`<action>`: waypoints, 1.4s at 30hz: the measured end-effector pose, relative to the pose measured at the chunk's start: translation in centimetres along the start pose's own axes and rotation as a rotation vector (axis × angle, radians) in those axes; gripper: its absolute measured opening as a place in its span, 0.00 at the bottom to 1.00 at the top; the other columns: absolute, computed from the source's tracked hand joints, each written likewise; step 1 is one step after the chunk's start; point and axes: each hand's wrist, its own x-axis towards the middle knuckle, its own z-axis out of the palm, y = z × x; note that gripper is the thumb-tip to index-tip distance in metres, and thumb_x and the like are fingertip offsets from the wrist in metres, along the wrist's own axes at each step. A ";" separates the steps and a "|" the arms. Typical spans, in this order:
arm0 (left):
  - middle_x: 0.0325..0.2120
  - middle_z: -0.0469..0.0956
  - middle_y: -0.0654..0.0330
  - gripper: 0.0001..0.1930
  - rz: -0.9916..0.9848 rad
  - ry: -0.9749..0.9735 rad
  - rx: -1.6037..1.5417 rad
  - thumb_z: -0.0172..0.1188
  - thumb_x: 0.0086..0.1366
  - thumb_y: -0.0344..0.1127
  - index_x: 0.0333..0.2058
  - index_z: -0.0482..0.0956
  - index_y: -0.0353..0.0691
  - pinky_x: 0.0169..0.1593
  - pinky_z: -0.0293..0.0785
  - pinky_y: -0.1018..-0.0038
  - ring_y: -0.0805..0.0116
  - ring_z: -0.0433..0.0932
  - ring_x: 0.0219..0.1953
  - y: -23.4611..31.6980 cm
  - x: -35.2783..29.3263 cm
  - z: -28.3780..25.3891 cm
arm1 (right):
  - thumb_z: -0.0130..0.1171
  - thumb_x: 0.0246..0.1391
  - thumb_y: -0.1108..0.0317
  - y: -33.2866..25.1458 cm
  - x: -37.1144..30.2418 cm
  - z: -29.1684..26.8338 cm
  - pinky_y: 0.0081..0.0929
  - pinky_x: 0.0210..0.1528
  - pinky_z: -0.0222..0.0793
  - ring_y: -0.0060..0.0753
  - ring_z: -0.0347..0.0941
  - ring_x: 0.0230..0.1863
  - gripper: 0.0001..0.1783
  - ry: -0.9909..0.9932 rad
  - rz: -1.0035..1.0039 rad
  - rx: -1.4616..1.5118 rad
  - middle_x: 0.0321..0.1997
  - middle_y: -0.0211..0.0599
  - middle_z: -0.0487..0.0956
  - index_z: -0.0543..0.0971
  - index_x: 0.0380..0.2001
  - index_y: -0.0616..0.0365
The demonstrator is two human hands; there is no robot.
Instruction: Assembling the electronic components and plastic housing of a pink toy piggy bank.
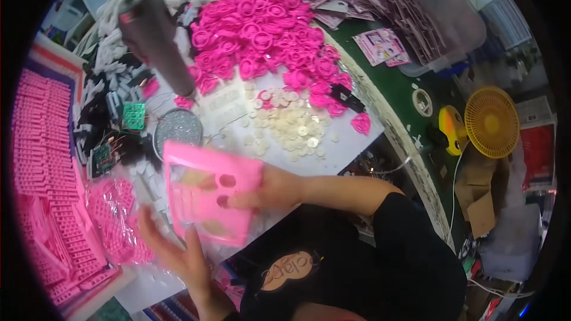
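Observation:
My right hand [270,191] grips the right side of a pink plastic casing [196,157], a flat shell with a large rectangular cutout and two round holes. It is tilted above the white worktop. Below and left of the casing is my left hand [178,257], holding nothing, with its fingers spread. Beyond the casing stands a round metal bowl [178,125] of small silvery bits, partly hidden by it. A clear bag of pink perforated parts [116,214] lies beside my left hand.
A grey cylindrical power tool [154,41] hangs over the worktop. Behind are a heap of bright pink ring-shaped parts [256,30] and pale round discs [291,125]. Pink keypad-like parts [44,142] fill a box at left. Green circuit boards [134,116] lie nearby. A yellow fan [491,122] stands right.

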 end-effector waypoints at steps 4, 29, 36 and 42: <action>0.58 0.71 0.49 0.37 -0.503 -0.315 -0.688 0.57 0.69 0.26 0.73 0.50 0.34 0.54 0.70 0.70 0.66 0.74 0.52 -2.5 -0.8 2.6 | 0.63 0.61 0.60 -1.7 -1.5 -6.7 0.33 0.44 0.80 0.29 0.79 0.51 0.32 -0.146 0.100 -0.423 0.51 0.39 0.81 0.69 0.66 0.55; 0.59 0.70 0.53 0.30 -0.610 -0.201 -1.020 0.49 0.76 0.41 0.70 0.54 0.36 0.55 0.70 0.71 0.67 0.72 0.52 -1.9 -1.0 4.8 | 0.74 0.38 0.63 0.4 -0.3 -1.0 0.65 0.68 0.53 0.50 0.69 0.62 0.32 -0.202 -0.786 -1.587 0.53 0.35 0.77 0.80 0.52 0.49; 0.60 0.70 0.52 0.27 -0.705 -0.017 -1.019 0.52 0.74 0.33 0.68 0.57 0.33 0.63 0.67 0.64 0.62 0.71 0.60 -2.9 -2.8 2.8 | 0.73 0.50 0.61 4.2 1.6 -1.4 0.40 0.66 0.64 0.34 0.64 0.67 0.45 0.319 -0.403 -0.538 0.67 0.43 0.70 0.64 0.68 0.58; 0.60 0.63 0.43 0.39 -0.239 0.084 -0.010 0.62 0.65 0.33 0.69 0.53 0.28 0.62 0.65 0.60 0.50 0.68 0.58 -4.2 -2.5 3.8 | 0.60 0.65 0.67 7.3 3.6 1.6 0.29 0.63 0.66 0.25 0.69 0.61 0.33 0.265 -0.336 0.032 0.63 0.37 0.72 0.60 0.69 0.63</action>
